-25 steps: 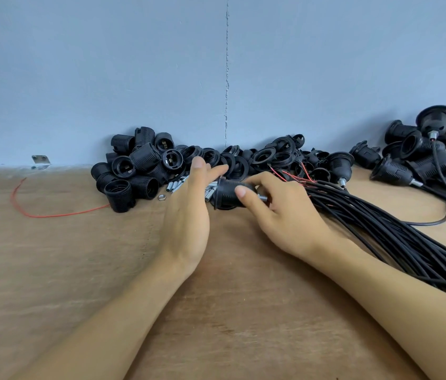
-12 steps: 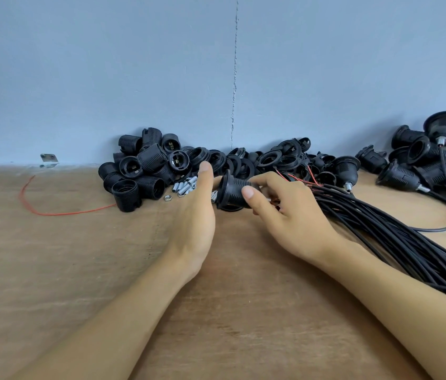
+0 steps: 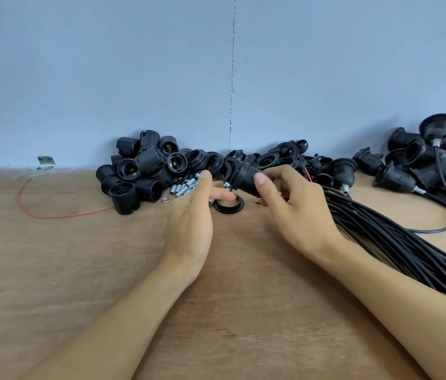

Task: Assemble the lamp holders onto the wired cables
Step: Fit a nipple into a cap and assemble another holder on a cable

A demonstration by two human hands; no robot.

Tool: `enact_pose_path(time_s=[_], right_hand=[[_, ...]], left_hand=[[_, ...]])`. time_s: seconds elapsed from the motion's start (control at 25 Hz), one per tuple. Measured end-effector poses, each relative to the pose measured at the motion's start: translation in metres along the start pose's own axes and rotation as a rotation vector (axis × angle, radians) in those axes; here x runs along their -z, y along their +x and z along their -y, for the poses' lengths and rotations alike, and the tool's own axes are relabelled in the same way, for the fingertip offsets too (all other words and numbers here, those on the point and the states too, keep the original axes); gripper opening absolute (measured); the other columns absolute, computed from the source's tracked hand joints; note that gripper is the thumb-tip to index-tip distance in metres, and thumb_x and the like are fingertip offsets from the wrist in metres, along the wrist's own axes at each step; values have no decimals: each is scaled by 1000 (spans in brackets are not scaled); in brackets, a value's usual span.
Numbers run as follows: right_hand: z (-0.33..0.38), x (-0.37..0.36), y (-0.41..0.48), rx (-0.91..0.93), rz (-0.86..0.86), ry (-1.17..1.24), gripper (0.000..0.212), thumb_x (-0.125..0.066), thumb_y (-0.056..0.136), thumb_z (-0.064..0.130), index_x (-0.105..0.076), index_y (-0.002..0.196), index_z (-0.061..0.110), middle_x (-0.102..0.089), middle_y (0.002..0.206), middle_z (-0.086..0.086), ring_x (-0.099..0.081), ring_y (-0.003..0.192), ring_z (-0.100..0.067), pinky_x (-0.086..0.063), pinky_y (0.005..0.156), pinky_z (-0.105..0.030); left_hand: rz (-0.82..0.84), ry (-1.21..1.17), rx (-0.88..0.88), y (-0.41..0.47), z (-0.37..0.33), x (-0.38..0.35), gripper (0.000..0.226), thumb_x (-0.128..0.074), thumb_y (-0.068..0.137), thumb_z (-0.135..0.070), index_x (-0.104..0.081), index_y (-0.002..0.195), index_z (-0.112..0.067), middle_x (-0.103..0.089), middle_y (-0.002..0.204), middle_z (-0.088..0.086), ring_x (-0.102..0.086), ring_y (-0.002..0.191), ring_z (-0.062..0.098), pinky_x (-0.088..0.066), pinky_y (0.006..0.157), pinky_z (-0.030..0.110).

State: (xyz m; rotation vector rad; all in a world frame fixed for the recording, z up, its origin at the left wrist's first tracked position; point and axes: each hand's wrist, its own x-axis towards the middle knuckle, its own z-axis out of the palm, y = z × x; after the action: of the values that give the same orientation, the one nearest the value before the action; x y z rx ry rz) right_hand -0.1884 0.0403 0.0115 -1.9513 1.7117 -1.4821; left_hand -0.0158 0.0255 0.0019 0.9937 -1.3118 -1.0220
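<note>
black threaded plastic lamp holder (image 3: 245, 179) held clear of the table, tilted, wide collar end up and to the left. right hand (image 3: 296, 215) grips it: thumb curled across the near side, other fingers wrapped behind. short red wire ends (image 3: 259, 201) show just below the holder, under that hand. left hand (image 3: 191, 223) just beside it, palm turned toward the holder, thumb up, fingers straight and relaxed, holding nothing. its fingertips lie over the far edge of a flat black plastic ring (image 3: 228, 210) that lies on the brown wooden table (image 3: 79, 270); cannot tell whether they touch. small silver metal tubes (image 3: 186, 186) scattered behind the left thumb, a silver hex nut (image 3: 165, 200) near them. heap of loose black ribbed holder bodies (image 3: 139, 171) to the left, against the blue wall (image 3: 134, 78). heap of black collar rings (image 3: 279, 157) behind the hands. thick bundle of black cables (image 3: 397, 242) runs from beside the right hand to the right edge. wired black holders (image 3: 422, 165) piled far right. thin red wire (image 3: 52, 216) looped far left.
</note>
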Motion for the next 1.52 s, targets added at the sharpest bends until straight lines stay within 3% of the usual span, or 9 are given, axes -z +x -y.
enact_pose_path(time_s=[0.08, 0.2, 0.36, 0.52, 0.64, 0.92, 1.16, 1.36, 1.52], right_hand=[[-1, -1, -1, -6, 4, 5, 32, -52, 94, 61, -63, 104, 32, -67, 76, 6, -62, 74, -5, -44, 65, -24], [1, 0, 1, 13, -29, 8, 34, -55, 89, 64, -61, 106, 36, -66, 79, 18, -58, 69, -1, -39, 61, -16], [5, 5, 10, 54, -69, -93, 38, -58, 92, 56, -55, 119, 30, -56, 80, 24, -55, 77, 2, -44, 71, -22], [10, 14, 23, 146, -152, -385, 40, -51, 96, 58, -50, 124, 29, -66, 110, 6, -64, 96, -21, -44, 69, -36], [13, 25, 43, 188, -204, -599, 42, -48, 97, 57, -49, 125, 25, -66, 111, -1, -64, 92, -32, -32, 63, -34], [-19, 72, 94, -72, -176, -927, 44, -45, 99, 51, -51, 113, 9, -66, 103, -18, -62, 93, -41, -33, 66, -38], [-72, 105, 95, -322, -139, -905, 48, -43, 101, 48, -49, 118, 2, -63, 109, -26, -61, 100, -46, -36, 72, -41], [-92, 94, 77, -498, -121, -861, 54, -44, 103, 39, -44, 130, -7, -50, 133, -29, -43, 128, -44, -39, 98, -52], [-72, 87, 85, -457, -91, -965, 46, -48, 96, 26, -49, 133, 0, -40, 140, -22, -35, 131, -39, -28, 106, -48]], left_hand=[[-39, 31, -7, -1, -1, 0, 40, -51, 98, -49, -78, 82, -24, -76, 92, -12, -66, 93, -6, -48, 92, 30], [-33, 57, -28, -4, -2, -1, 18, -61, 98, -36, -74, 92, -24, -75, 89, -16, -67, 87, -5, -49, 84, 25], [15, 131, -52, -4, -1, -2, 19, -61, 98, -23, -76, 88, -21, -76, 87, -16, -67, 86, -5, -47, 78, 9], [84, 225, -110, -7, -1, -5, 21, -61, 98, -19, -76, 82, -22, -75, 83, -12, -66, 83, -1, -44, 73, 6], [103, 262, -117, -7, -1, -4, 24, -60, 98, -21, -74, 79, -24, -73, 81, -14, -64, 80, -2, -41, 71, 4], [130, 311, -135, -8, 1, -5, 26, -60, 99, -23, -72, 77, -27, -73, 78, -19, -65, 79, -4, -41, 70, 3], [147, 338, -144, -8, 3, -5, 24, -60, 99, -26, -72, 79, -30, -73, 81, -21, -66, 83, -4, -40, 68, 3], [151, 343, -140, -7, 4, -7, 22, -60, 99, -28, -73, 81, -30, -74, 82, -20, -68, 85, -3, -43, 74, 15], [158, 367, -157, -8, 3, -6, 24, -60, 99, -29, -73, 80, -32, -73, 82, -22, -66, 85, -6, -40, 69, 3]])
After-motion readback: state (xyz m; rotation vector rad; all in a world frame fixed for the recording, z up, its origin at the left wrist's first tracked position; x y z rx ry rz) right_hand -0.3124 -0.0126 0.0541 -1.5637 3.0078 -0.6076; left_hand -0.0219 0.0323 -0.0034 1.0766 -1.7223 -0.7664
